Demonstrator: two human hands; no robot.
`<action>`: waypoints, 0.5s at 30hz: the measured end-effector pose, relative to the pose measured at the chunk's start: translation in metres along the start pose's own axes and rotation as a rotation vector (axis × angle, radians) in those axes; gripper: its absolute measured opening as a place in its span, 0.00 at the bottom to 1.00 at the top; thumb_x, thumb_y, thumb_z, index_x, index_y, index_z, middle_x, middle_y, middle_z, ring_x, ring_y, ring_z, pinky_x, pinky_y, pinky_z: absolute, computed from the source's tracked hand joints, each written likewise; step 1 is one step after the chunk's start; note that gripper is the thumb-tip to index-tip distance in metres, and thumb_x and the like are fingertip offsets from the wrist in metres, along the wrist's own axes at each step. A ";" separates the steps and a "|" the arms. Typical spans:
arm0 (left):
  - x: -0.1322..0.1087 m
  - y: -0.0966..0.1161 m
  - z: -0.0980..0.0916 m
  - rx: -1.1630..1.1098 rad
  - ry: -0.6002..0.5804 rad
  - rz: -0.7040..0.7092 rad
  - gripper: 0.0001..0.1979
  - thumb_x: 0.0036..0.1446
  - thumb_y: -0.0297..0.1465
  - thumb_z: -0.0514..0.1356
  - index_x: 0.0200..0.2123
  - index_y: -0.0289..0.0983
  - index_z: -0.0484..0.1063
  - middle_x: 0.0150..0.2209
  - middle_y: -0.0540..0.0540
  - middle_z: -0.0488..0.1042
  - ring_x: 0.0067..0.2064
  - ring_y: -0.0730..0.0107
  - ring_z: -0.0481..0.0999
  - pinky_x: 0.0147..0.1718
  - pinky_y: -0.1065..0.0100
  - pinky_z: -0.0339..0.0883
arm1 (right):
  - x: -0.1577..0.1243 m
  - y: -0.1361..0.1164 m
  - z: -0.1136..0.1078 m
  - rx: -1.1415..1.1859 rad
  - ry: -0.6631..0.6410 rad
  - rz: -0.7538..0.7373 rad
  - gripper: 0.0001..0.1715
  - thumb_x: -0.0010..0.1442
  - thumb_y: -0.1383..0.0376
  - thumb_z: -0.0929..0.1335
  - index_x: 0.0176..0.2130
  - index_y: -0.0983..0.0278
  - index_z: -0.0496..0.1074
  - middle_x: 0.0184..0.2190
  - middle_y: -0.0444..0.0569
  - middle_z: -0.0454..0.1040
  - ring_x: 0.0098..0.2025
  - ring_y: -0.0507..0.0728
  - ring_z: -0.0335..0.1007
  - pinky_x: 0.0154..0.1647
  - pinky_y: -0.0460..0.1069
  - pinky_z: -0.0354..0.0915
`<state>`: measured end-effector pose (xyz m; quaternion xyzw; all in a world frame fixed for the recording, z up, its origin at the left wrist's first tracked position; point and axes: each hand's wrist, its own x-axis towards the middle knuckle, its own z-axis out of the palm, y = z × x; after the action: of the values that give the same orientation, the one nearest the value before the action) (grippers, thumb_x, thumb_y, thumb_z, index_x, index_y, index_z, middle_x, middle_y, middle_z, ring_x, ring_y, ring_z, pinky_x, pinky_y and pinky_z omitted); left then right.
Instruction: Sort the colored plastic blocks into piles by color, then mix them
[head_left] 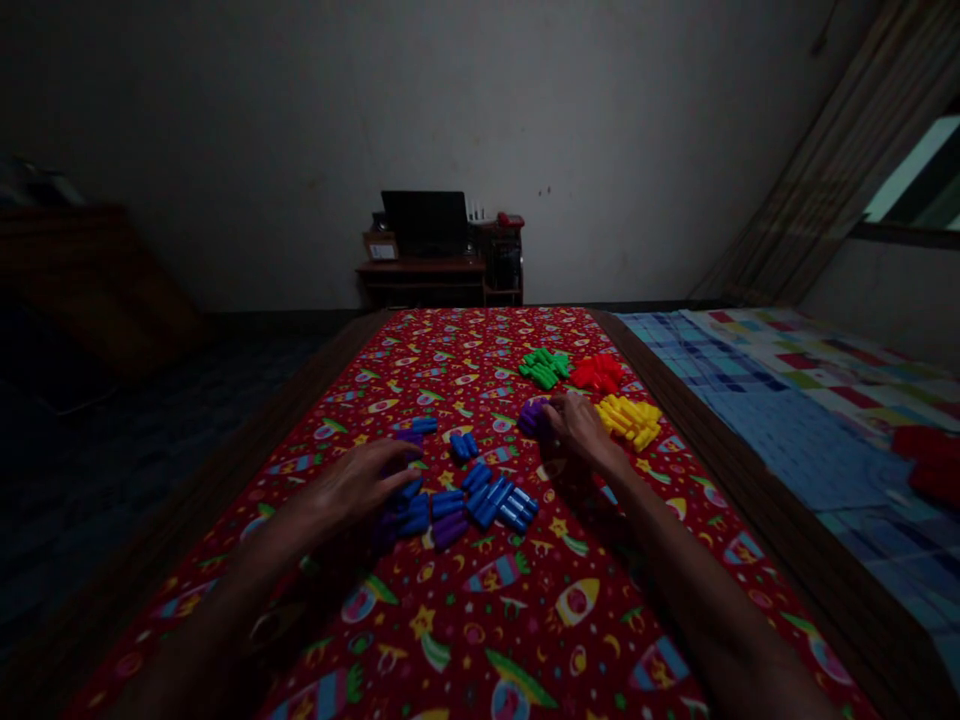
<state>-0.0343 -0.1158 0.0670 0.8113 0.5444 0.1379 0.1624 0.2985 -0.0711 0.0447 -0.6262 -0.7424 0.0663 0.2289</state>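
Small coloured pieces lie sorted in heaps on a red patterned cloth. My left hand reaches over the left end of the blue pieces, its fingers apart beside a purple piece; what lies beneath the palm is hidden. Another purple piece rests among the blue ones. At the small purple heap is my right hand, fingers bent together at its right side; whether they grip a piece is hidden. Just right of that hand sits the yellow heap.
Farther back are a green heap and a red heap. A desk with a dark screen stands against the wall. On the right is a bed with a checked cover.
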 end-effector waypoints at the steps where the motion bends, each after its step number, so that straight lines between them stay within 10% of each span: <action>1: -0.012 -0.008 0.003 0.047 0.009 -0.006 0.25 0.53 0.51 0.54 0.45 0.41 0.76 0.47 0.43 0.78 0.47 0.55 0.77 0.47 0.62 0.69 | 0.000 0.004 0.000 -0.039 -0.011 0.061 0.19 0.65 0.63 0.60 0.33 0.69 0.76 0.29 0.54 0.75 0.30 0.53 0.65 0.30 0.47 0.51; 8: -0.075 -0.030 0.049 0.121 0.036 -0.030 0.24 0.55 0.44 0.56 0.52 0.42 0.72 0.47 0.42 0.76 0.45 0.57 0.77 0.44 0.64 0.70 | 0.004 0.007 0.005 -0.079 0.034 0.096 0.18 0.65 0.65 0.60 0.35 0.69 0.77 0.32 0.55 0.76 0.32 0.54 0.67 0.33 0.47 0.53; 15: -0.050 -0.004 0.030 0.002 0.235 -0.001 0.20 0.55 0.48 0.53 0.36 0.40 0.77 0.38 0.43 0.80 0.39 0.59 0.79 0.41 0.64 0.72 | -0.007 -0.033 -0.004 0.288 -0.048 -0.263 0.18 0.64 0.65 0.61 0.33 0.69 0.78 0.24 0.47 0.74 0.26 0.50 0.64 0.28 0.44 0.53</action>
<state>-0.0447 -0.1643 0.0358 0.7893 0.5603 0.2316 0.0967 0.2712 -0.0855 0.0597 -0.4831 -0.8058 0.1561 0.3051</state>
